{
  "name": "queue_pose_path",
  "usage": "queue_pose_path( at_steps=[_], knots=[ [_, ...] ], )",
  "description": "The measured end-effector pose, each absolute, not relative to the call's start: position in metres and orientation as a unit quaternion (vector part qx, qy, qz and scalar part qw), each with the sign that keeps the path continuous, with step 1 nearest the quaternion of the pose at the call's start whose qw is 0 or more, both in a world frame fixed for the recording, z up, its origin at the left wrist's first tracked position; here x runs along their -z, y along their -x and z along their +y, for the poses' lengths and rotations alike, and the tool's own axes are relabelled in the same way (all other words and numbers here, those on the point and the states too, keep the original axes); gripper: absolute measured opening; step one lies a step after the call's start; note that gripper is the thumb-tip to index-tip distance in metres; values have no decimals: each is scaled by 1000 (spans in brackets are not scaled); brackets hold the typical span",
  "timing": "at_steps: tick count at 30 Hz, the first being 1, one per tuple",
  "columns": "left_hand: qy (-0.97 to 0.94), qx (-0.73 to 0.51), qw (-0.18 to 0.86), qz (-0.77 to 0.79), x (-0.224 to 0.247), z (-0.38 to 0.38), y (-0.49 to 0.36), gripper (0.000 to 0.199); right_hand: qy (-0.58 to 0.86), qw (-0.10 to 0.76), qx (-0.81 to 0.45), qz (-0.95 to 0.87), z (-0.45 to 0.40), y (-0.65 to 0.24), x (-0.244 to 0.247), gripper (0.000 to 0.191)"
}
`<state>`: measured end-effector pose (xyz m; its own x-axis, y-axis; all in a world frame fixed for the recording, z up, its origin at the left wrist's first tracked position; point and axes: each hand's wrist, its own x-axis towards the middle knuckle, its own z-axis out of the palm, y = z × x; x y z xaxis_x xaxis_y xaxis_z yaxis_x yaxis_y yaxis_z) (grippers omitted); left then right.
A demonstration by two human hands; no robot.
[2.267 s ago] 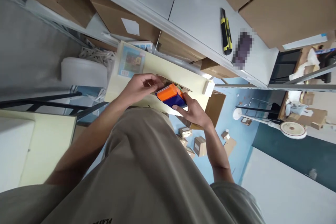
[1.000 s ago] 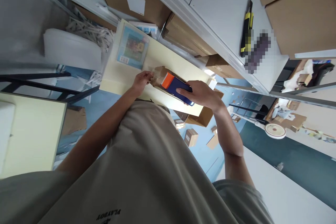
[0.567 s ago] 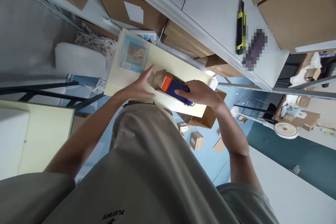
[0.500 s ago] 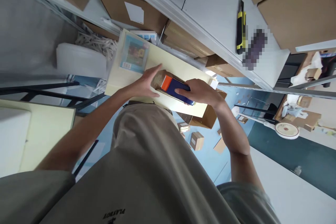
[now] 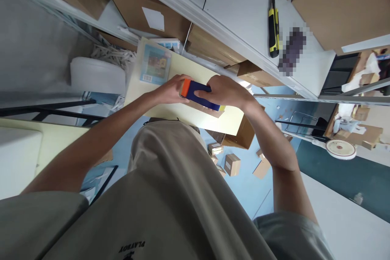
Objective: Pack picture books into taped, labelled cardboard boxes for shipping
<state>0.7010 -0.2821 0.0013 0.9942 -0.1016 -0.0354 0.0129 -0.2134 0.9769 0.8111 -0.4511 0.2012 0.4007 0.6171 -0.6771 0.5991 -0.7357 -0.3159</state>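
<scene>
A dark blue box with an orange end [image 5: 202, 95] is held between my two hands, above the pale yellow board [image 5: 189, 65]. My right hand [image 5: 227, 91] wraps over its right part, the thumb lying across the blue face. At the orange end, the fingers of my left hand [image 5: 173, 89] are closed on the box. Beneath the box, a brown cardboard piece [image 5: 213, 112] partly shows; the rest of it is hidden. A light blue picture item with a barcode [image 5: 155, 64] lies on the board's left part.
Above the board is a white shelf [image 5: 237, 12] with a yellow-black cutter [image 5: 273, 28] and cardboard boxes. An open carton [image 5: 246, 132] stands beyond the board's right end. Small boxes [image 5: 232, 164] lie on the blue floor. A fan [image 5: 340, 149] is at right.
My left hand has gone from spread beside the brown packaging to gripping the orange end. The blue box has shifted slightly left and up, and now covers more of the cardboard.
</scene>
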Motion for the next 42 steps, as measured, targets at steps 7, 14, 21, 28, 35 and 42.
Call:
queue_pose_path(
  at_steps=[7, 14, 21, 28, 35, 42],
  knots=[
    [-785, 31, 619, 3, 14, -290, -695, 58, 826, 9, -449, -341, -436, -814, -203, 56],
    [-812, 30, 581, -44, 18, -288, -686, 44, 823, 11, -450, -345, -459, -815, -190, 55],
    [-836, 74, 535, -95, 19, -280, -677, 44, 793, 40, -538, -282, -520, -816, -177, 68],
    [-849, 91, 516, -68, 10, -280, -671, 46, 784, 55, -586, -196, -629, -831, -225, 68],
    [-869, 81, 484, -61, 8, -286, -668, 54, 787, 39, -604, -123, -708, -837, -224, 64],
    [-912, 88, 393, -74, 4, -287, -661, 52, 795, -6, -586, -156, -719, -841, -157, 60]
  ],
)
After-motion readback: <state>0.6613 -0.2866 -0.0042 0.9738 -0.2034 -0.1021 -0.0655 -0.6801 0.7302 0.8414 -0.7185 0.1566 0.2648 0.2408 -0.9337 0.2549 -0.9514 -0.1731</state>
